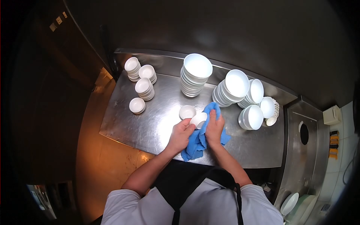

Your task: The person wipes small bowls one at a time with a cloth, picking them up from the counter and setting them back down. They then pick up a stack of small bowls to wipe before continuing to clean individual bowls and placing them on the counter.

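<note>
Near the middle of the steel counter, my left hand (181, 135) grips a small white bowl (198, 120) by its left edge, fingers closed on it. My right hand (215, 128) is closed round a blue cloth (195, 144), which touches the right side of that bowl and hangs down below both hands. Just behind the held bowl, another small white bowl (187, 112) rests on the counter.
Stacks of small white bowls (143, 86) stand at the counter's back left. A tall stack of large bowls (197, 66) is at the back centre, with more bowl stacks (237, 83) to its right. A steel sink (304, 150) lies beyond the counter's right edge.
</note>
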Demonstrator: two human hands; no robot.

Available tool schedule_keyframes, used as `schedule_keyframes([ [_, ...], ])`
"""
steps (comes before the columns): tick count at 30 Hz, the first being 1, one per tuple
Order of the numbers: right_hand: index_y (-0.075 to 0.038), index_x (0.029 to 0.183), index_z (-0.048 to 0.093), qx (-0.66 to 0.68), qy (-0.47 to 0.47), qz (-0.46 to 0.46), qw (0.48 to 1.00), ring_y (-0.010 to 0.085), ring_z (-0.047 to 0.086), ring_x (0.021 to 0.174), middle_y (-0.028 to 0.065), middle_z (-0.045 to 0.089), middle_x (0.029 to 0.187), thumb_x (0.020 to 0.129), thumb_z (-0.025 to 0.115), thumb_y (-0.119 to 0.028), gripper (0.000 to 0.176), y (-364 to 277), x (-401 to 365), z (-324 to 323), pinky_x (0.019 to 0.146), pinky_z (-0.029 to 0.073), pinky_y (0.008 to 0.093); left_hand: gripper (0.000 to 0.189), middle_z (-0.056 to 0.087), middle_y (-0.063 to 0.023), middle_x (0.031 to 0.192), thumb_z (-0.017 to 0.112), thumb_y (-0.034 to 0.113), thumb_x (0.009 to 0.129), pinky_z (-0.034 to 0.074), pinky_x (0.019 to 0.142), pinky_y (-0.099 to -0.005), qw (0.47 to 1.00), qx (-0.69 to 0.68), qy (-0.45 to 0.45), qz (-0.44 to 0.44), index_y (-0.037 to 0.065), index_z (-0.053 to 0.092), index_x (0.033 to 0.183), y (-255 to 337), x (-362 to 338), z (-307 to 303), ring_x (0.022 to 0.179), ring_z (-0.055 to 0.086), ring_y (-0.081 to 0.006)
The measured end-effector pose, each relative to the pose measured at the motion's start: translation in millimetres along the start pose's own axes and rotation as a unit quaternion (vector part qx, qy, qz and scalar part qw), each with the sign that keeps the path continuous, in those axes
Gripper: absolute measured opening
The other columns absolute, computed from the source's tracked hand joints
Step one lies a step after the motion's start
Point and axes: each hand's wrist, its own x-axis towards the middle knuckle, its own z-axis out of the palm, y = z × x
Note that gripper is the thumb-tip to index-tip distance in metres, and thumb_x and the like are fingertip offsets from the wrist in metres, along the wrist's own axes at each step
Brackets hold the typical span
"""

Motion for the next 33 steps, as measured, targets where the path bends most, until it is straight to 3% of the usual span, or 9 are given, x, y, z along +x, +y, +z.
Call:
schedule_keyframes([
  [5, 0.003, 0.101, 0.061, 0.027, -0.057, -0.033, 0.997, 0.0173, 0.063, 0.08, 0.0087, 0.068, 0.087, 0.103, 0.048, -0.023, 0.029, 2, -10, -2, 0.076, 0.051, 0.0335, 0.026, 0.07, -0.0092, 0.106, 0.052, 0.009, 0.101, 0.051, 0.084, -0.0271, 0.993, 0.091, 0.067, 0.046, -0.005, 0.059, 0.122, -7, 0, -17, 0.096, 0.065, -0.0118],
  [7, 0.003, 0.103, 0.061, -0.132, -0.088, -0.27, 0.95, 0.0184, 0.065, 0.083, 0.0098, 0.069, 0.092, 0.103, 0.047, -0.025, 0.031, -27, -35, 9, 0.079, 0.052, 0.0334, 0.023, 0.071, -0.0094, 0.101, 0.054, 0.008, 0.099, 0.052, 0.079, -0.0271, 0.982, 0.148, 0.092, 0.076, -0.004, 0.063, 0.116, -12, -1, -13, 0.092, 0.066, -0.0123],
  [9, 0.003, 0.105, 0.06, -0.132, -0.1, -0.319, 0.933, 0.0183, 0.064, 0.083, 0.0091, 0.068, 0.092, 0.102, 0.05, -0.027, 0.032, -33, -38, 16, 0.078, 0.052, 0.0332, 0.021, 0.072, -0.011, 0.095, 0.056, 0.009, 0.097, 0.053, 0.075, -0.0279, 0.952, 0.237, 0.113, 0.155, -0.003, 0.065, 0.111, -6, -4, 1, 0.085, 0.068, -0.0146],
  [12, 0.001, 0.106, 0.059, 0.079, -0.145, -0.036, 0.986, 0.0158, 0.06, 0.078, 0.006, 0.064, 0.089, 0.1, 0.056, -0.033, 0.035, -19, -30, 18, 0.072, 0.05, 0.0314, 0.019, 0.072, -0.0184, 0.1, 0.058, 0.007, 0.093, 0.054, 0.079, -0.0325, 0.933, 0.342, 0.076, 0.087, -0.002, 0.066, 0.107, 6, -16, 4, 0.091, 0.072, -0.0262],
  [15, -0.004, 0.098, 0.063, 0.193, -0.152, 0.283, 0.927, 0.0123, 0.06, 0.073, 0.0054, 0.064, 0.085, 0.1, 0.053, -0.049, 0.046, -38, -12, 3, 0.064, 0.049, 0.0268, 0.017, 0.068, -0.0237, 0.112, 0.065, 0.006, 0.09, 0.055, 0.086, -0.0404, 0.865, 0.425, 0.038, 0.264, -0.002, 0.066, 0.105, 1, -16, 5, 0.107, 0.066, -0.0374],
  [18, -0.003, 0.095, 0.063, 0.21, -0.155, 0.315, 0.912, 0.0128, 0.058, 0.072, 0.0055, 0.063, 0.085, 0.1, 0.053, -0.047, 0.046, -28, -15, 2, 0.066, 0.047, 0.0277, 0.023, 0.07, -0.0221, 0.106, 0.069, 0.007, 0.088, 0.055, 0.084, -0.037, 0.883, 0.394, 0.034, 0.254, -0.003, 0.068, 0.109, -4, -24, 0, 0.102, 0.068, -0.0301],
  [21, -0.005, 0.079, 0.061, -0.011, -0.258, 0.084, 0.963, 0.0105, 0.05, 0.066, -0.0001, 0.055, 0.069, 0.102, 0.05, -0.044, 0.047, 2, -17, 2, 0.063, 0.043, 0.0296, 0.021, 0.074, -0.0169, 0.094, 0.066, 0.006, 0.091, 0.053, 0.077, -0.0322, 0.921, 0.323, 0.12, 0.181, -0.003, 0.069, 0.11, 5, -39, -4, 0.085, 0.069, -0.0178],
  [26, -0.005, 0.076, 0.061, -0.002, -0.158, 0.133, 0.978, 0.0104, 0.049, 0.064, -0.0004, 0.057, 0.07, 0.103, 0.05, -0.042, 0.047, -18, -18, -12, 0.061, 0.043, 0.0299, 0.026, 0.068, -0.0198, 0.116, 0.06, 0.005, 0.093, 0.05, 0.091, -0.037, 0.704, 0.562, 0.305, 0.309, -0.001, 0.067, 0.117, 38, -28, -79, 0.107, 0.067, -0.026],
  [33, -0.005, 0.088, 0.066, 0.18, -0.193, 0.211, 0.941, 0.0103, 0.057, 0.067, 0.0035, 0.063, 0.081, 0.1, 0.054, -0.045, 0.043, -19, -6, -21, 0.062, 0.047, 0.0275, 0.04, 0.064, -0.0111, 0.13, 0.058, -0.001, 0.085, 0.022, 0.116, -0.0543, 0.539, 0.736, 0.343, 0.223, 0.008, 0.066, 0.123, 33, -10, -172, 0.127, 0.055, -0.0271],
])
